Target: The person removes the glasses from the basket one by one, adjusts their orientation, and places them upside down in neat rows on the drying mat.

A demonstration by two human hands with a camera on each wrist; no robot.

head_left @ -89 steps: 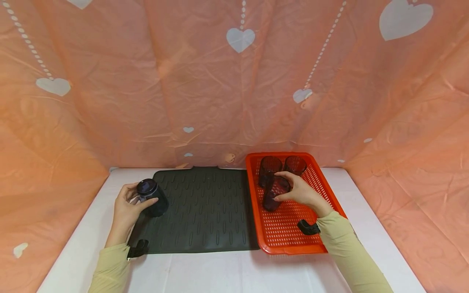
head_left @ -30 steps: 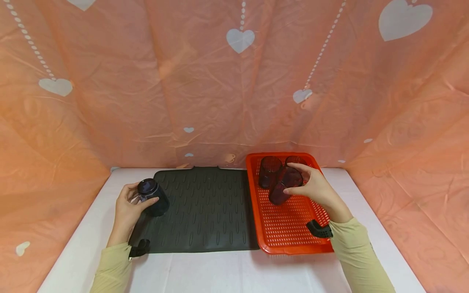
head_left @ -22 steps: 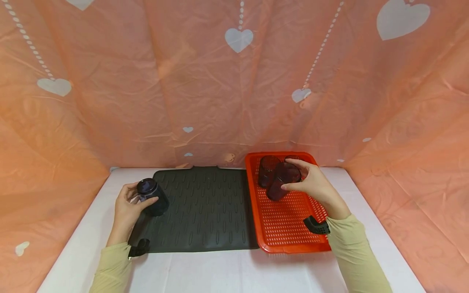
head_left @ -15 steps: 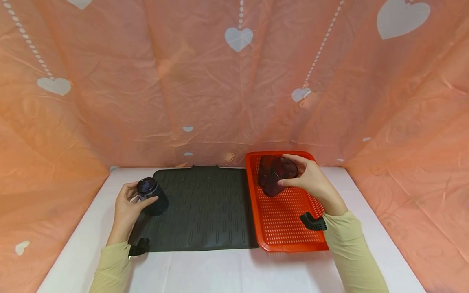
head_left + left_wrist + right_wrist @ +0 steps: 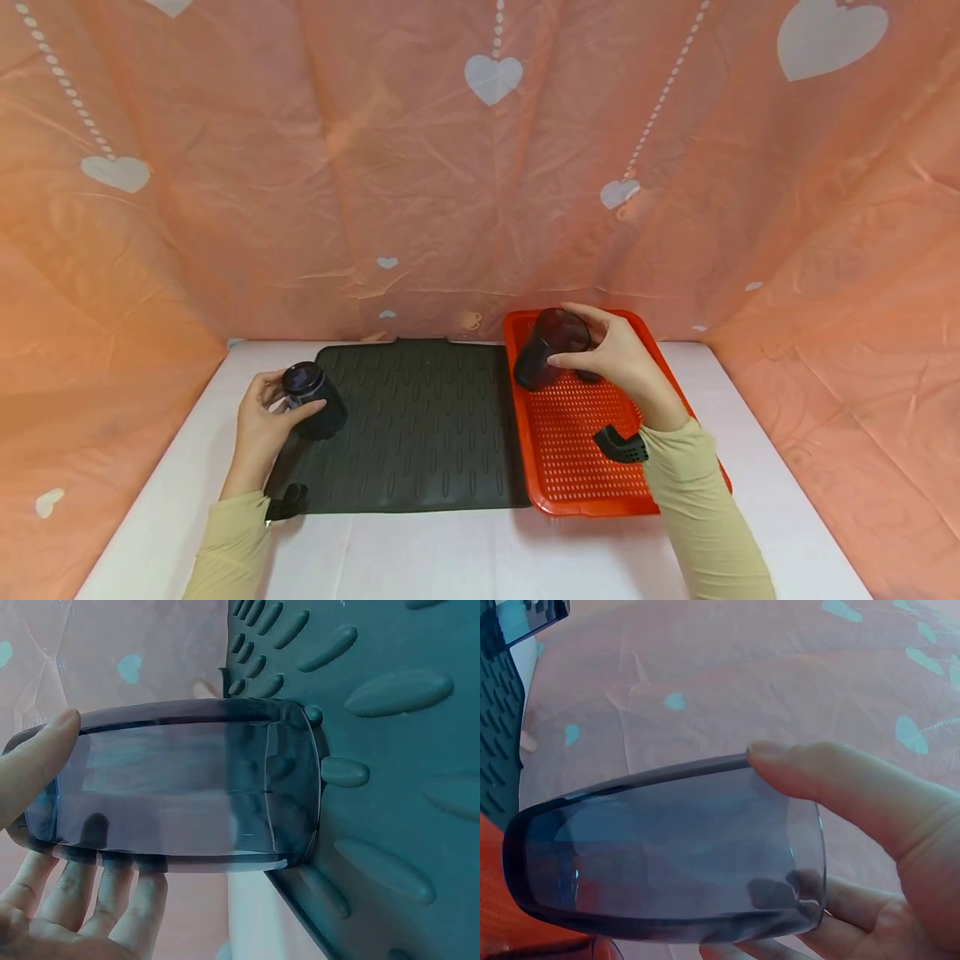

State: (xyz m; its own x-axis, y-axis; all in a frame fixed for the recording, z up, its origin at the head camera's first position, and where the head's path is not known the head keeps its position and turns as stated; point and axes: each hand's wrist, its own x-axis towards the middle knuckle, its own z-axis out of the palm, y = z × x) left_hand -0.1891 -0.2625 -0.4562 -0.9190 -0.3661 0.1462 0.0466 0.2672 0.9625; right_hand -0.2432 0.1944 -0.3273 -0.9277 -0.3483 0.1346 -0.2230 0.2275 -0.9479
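Note:
My left hand (image 5: 258, 423) grips a dark tinted drinking glass (image 5: 321, 408) near its upper end. That glass stands with its lower end on the black ribbed mat (image 5: 420, 433), at the mat's left side. Over the back left of the red basket (image 5: 585, 504), my right hand (image 5: 618, 354) holds a second dark glass (image 5: 667, 855) between thumb and fingers. This glass leans, its open mouth up towards the hand. Behind it, a small part of another glass (image 5: 588, 375) shows in the basket; the rest is hidden by the held glass and the hand.
The basket stands directly right of the mat, on a white tabletop (image 5: 420, 558). An orange curtain (image 5: 420, 200) with white hearts rises behind and at both sides. Each wrist carries a black strap mount (image 5: 622, 444).
The right hand first shifts right and back with its glass, then moves left and up, lifting it in front of the other basket glasses. The left hand and its glass stay put.

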